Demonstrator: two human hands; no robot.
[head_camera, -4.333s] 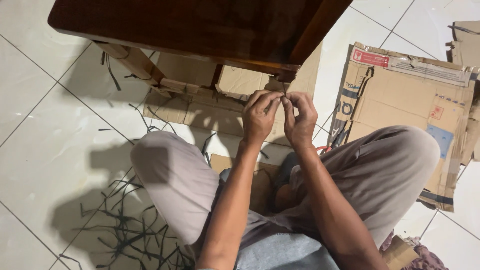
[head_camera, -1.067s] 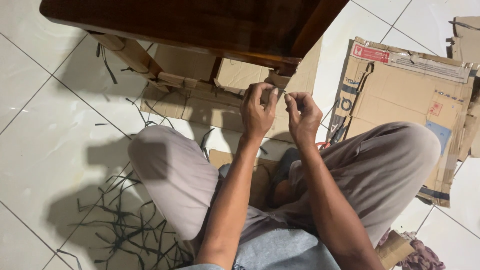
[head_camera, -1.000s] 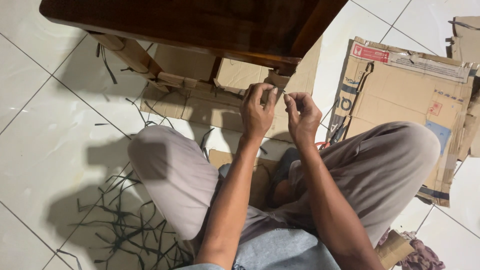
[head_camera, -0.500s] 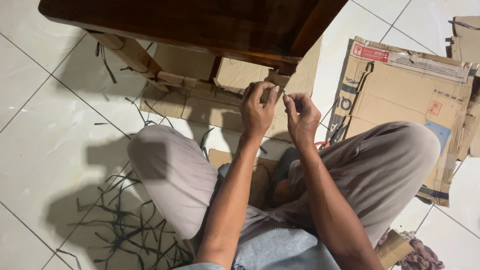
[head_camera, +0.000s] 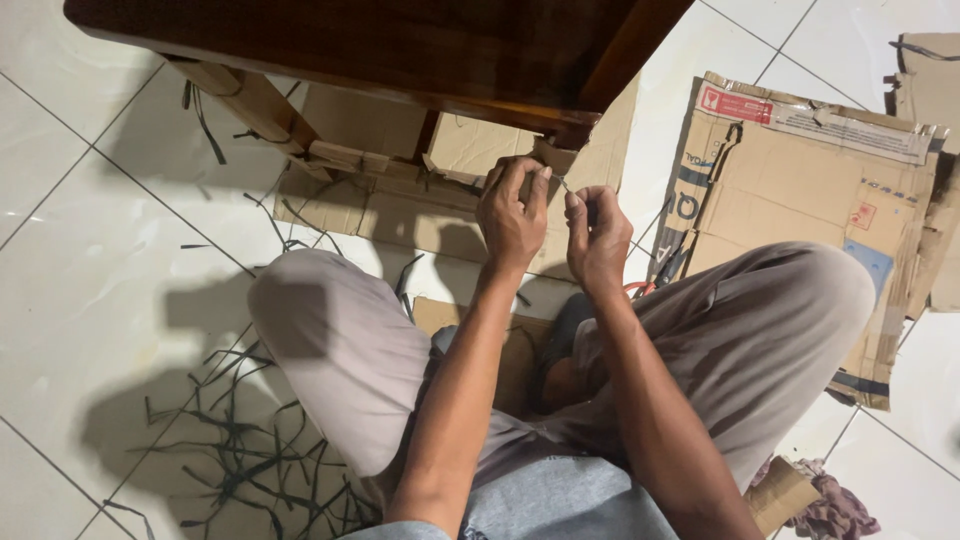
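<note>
**Both hands pinch a small thing under the worktop edge**

Person sits cross-legged on white tile floor (head_camera: 90, 300), grey trousers. Left hand (head_camera: 512, 215) and right hand (head_camera: 596, 235) raised close together, just beside each other, near the front edge of the dark wooden worktop (head_camera: 400, 45). Left grip pressed together, fingertips bunched; right grip pinching a thin pale strip (head_camera: 563, 184) between thumb and forefinger. Strip tiny, sits between the two hands; what it is, cannot tell.

Flattened cardboard box (head_camera: 800, 190) lies right, on the floor: brown, red rectangular label at its far left corner, small red square mark and blue patch toward its right side, dark tape bands. More brown cardboard sheets (head_camera: 400, 200) lie under the worktop, far of the knees. Dark thin strips (head_camera: 240, 450) scattered near left. Crumpled rag (head_camera: 835, 505) near right.
</note>
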